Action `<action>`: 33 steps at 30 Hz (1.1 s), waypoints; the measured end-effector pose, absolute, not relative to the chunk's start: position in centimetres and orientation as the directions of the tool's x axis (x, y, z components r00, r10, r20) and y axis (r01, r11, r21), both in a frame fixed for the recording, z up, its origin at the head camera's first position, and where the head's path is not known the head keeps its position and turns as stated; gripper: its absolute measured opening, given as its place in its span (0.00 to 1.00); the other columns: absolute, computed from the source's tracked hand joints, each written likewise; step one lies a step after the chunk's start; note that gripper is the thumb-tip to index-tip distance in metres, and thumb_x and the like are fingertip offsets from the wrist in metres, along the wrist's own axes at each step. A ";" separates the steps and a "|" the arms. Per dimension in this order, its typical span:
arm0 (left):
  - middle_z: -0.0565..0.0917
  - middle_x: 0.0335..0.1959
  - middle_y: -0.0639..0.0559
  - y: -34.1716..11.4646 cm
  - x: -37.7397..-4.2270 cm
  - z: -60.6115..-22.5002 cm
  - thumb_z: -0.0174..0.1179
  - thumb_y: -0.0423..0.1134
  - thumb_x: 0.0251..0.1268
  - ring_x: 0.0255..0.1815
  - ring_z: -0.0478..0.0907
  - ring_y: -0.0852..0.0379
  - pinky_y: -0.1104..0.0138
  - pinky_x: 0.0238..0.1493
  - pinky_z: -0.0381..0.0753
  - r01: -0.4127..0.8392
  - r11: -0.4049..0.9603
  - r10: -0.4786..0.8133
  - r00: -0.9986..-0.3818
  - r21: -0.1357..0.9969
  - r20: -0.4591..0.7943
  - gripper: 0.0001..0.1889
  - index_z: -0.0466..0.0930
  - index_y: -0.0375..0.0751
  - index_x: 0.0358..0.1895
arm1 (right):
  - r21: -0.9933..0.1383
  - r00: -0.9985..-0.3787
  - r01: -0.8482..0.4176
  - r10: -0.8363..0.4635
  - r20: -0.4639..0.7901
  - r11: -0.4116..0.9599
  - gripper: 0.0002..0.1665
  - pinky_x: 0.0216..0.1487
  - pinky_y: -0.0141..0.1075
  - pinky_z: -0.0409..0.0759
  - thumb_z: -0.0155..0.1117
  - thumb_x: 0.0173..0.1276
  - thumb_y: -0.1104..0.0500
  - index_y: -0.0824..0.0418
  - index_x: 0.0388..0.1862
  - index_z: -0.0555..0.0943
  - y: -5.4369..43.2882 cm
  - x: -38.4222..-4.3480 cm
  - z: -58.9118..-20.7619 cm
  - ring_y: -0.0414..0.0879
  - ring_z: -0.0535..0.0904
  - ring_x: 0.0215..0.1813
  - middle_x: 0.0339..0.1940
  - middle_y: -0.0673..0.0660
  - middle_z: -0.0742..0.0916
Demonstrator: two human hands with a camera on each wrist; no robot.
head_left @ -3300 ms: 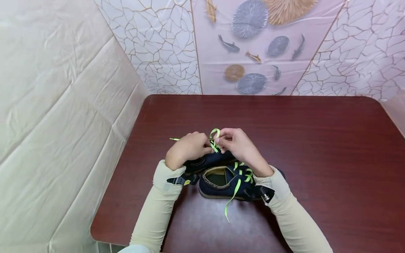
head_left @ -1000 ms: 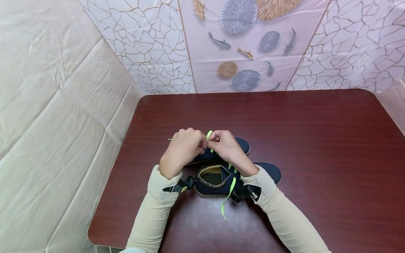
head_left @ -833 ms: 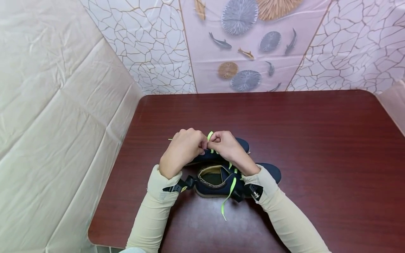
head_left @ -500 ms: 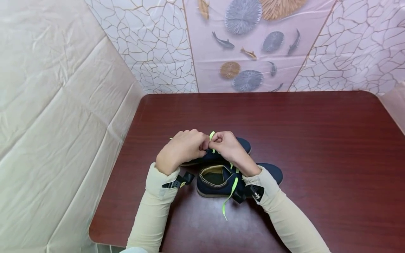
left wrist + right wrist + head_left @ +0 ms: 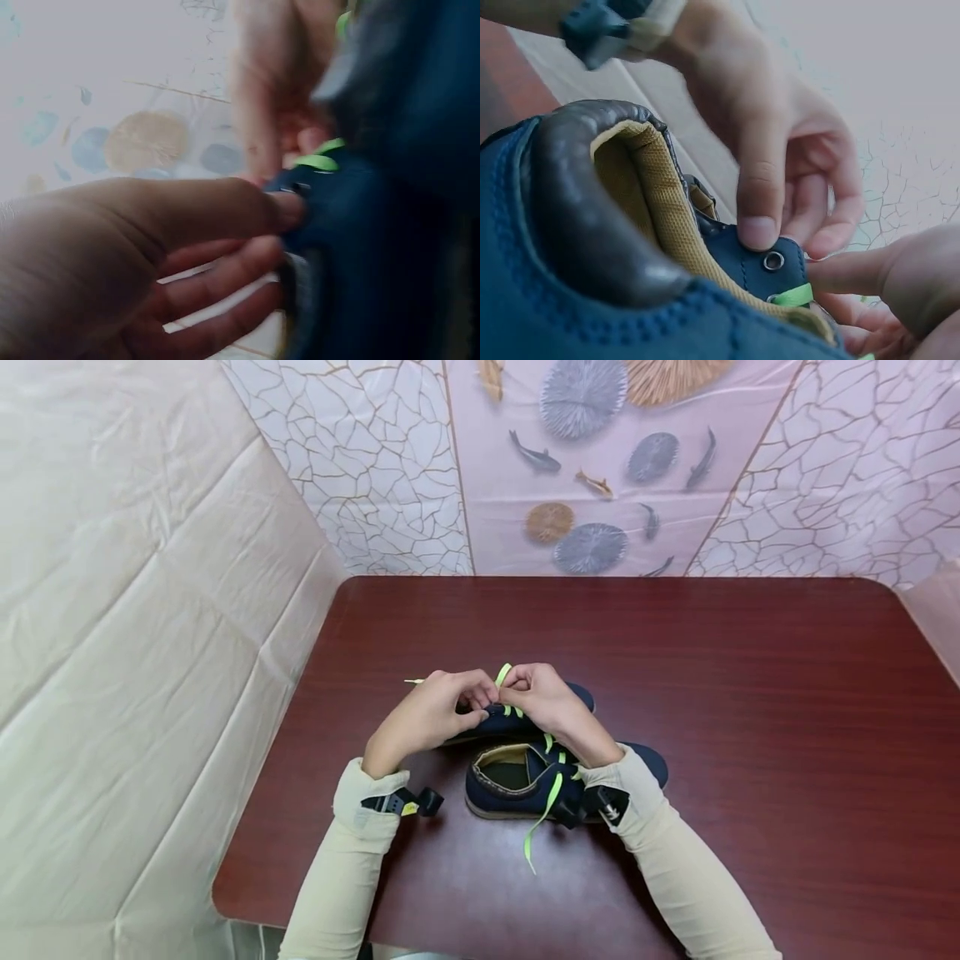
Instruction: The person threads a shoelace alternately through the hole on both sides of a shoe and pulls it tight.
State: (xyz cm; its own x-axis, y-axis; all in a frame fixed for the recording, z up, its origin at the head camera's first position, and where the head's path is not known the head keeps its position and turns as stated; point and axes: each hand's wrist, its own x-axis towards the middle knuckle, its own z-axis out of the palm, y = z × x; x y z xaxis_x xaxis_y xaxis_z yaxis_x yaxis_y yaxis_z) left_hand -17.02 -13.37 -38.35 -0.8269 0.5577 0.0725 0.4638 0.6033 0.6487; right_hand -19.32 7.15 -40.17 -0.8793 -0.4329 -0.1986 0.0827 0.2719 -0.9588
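Two navy shoes with neon green laces sit side by side on the table. Both hands are at the far shoe [image 5: 491, 725]. My right hand [image 5: 551, 702] pinches its green shoelace [image 5: 504, 674] between thumb and forefinger, and a short loop stands above the fingertips. My left hand [image 5: 420, 718] has its thumb on the eyelet flap, beside a bare metal eyelet [image 5: 773, 261]; its other fingers are loosely bent and spread apart. Just below that eyelet, green lace [image 5: 793, 295] crosses the flap edge. The left wrist view is blurred.
The near shoe [image 5: 495, 802] lies under my right wrist, its loose lace end [image 5: 529, 843] trailing onto the brown table [image 5: 750, 693]. Another lace tip [image 5: 414, 681] sticks out beyond my left hand. Patterned sheeting stands behind the table, pale cloth on the left.
The left hand's fingers have spread from a closer grip and its wrist has dropped back to the left. The right hand stays by the lace; the loop looks smaller than at first.
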 end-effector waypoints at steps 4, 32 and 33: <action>0.88 0.42 0.52 -13.3 -16.3 -39.8 0.69 0.27 0.68 0.41 0.86 0.60 0.66 0.49 0.85 0.490 0.548 0.535 -0.828 0.678 0.166 0.10 0.84 0.40 0.49 | -0.944 -0.876 0.019 -0.449 -0.175 0.330 0.04 0.34 0.32 0.70 0.62 0.77 0.69 0.67 0.39 0.81 7.5 -19.4 -40.0 0.42 0.73 0.30 0.32 0.55 0.89; 0.93 0.42 0.53 -12.9 -13.6 -41.0 0.74 0.30 0.64 0.46 0.88 0.54 0.59 0.52 0.85 0.566 0.661 0.370 -0.817 0.493 0.443 0.10 0.94 0.43 0.46 | -0.896 -0.816 -0.127 -0.558 -0.150 0.426 0.06 0.40 0.35 0.73 0.61 0.77 0.68 0.68 0.38 0.83 7.3 -19.7 -39.5 0.43 0.76 0.34 0.34 0.58 0.89; 0.92 0.42 0.53 -13.0 -13.6 -41.1 0.74 0.29 0.63 0.46 0.88 0.54 0.59 0.53 0.85 0.571 0.650 0.371 -0.814 0.501 0.446 0.10 0.94 0.43 0.46 | -0.906 -0.807 -0.116 -0.571 -0.152 0.407 0.06 0.40 0.35 0.73 0.61 0.76 0.69 0.69 0.38 0.83 7.4 -19.8 -39.6 0.43 0.76 0.34 0.34 0.58 0.88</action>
State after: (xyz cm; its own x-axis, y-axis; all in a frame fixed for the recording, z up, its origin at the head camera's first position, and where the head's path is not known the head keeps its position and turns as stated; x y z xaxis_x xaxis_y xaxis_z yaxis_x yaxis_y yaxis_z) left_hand -13.61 -12.98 -41.09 -0.8143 0.3709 0.4464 0.5709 0.6505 0.5009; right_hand -19.79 7.36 -39.61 -0.8069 -0.5707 -0.1523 -0.1165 0.4066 -0.9061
